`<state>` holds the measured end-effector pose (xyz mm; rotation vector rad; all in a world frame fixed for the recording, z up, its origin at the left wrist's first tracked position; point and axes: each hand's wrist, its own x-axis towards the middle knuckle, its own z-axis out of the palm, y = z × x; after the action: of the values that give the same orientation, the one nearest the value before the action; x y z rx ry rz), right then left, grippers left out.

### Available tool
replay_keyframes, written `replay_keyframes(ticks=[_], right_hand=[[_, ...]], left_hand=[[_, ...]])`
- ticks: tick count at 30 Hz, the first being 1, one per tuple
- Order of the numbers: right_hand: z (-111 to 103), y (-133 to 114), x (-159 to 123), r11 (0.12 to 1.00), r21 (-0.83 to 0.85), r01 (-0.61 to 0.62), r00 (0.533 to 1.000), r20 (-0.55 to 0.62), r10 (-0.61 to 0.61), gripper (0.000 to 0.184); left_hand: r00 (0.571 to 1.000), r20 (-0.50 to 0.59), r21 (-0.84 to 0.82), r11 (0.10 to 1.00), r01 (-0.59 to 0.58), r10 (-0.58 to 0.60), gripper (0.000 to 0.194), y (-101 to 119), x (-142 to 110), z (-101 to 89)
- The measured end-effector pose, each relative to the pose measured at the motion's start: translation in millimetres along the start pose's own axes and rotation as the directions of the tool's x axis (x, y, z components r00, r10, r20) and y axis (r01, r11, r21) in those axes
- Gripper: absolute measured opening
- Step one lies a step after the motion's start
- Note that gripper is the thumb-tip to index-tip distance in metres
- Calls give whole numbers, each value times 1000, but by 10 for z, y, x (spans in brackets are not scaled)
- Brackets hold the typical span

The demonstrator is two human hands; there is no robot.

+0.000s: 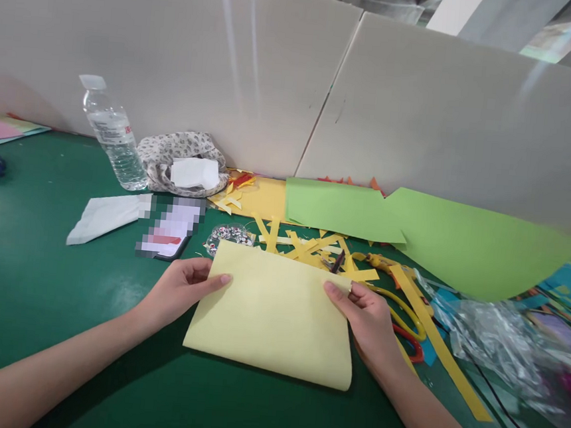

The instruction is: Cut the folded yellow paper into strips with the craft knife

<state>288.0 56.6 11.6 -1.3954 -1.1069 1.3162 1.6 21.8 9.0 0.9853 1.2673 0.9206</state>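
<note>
A pale yellow sheet of paper (271, 313), folded over with its fold toward me, lies on the green table (35, 272). My left hand (179, 291) pinches its upper left corner, thumb on top. My right hand (366, 318) pinches the upper right corner the same way. Both hands are closed on the sheet's far edge.
Behind the sheet lie yellow paper strips (307, 246), green paper sheets (414, 228), scissors (401, 317), a small bag of googly eyes (231, 234), a phone (171, 231), a tissue (105, 217), a water bottle (115, 136) and a cloth pouch (180, 158). Crumpled plastic (499, 339) sits right. Cardboard walls (278, 73) close the back.
</note>
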Motion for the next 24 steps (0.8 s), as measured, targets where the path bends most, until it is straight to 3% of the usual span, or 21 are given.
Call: replay_keyframes(ticks=[11,24], right_hand=[[5,13,3,999,-41,-26,998,-58,23,35],[39,-52,-56,996,-65,53,996,-71,-57,31]], left_hand=[[1000,-4,67,998,12,-11,40,-24,-13,-27],[995,-34,59,994,95,-93,42,-20,-52,-16]])
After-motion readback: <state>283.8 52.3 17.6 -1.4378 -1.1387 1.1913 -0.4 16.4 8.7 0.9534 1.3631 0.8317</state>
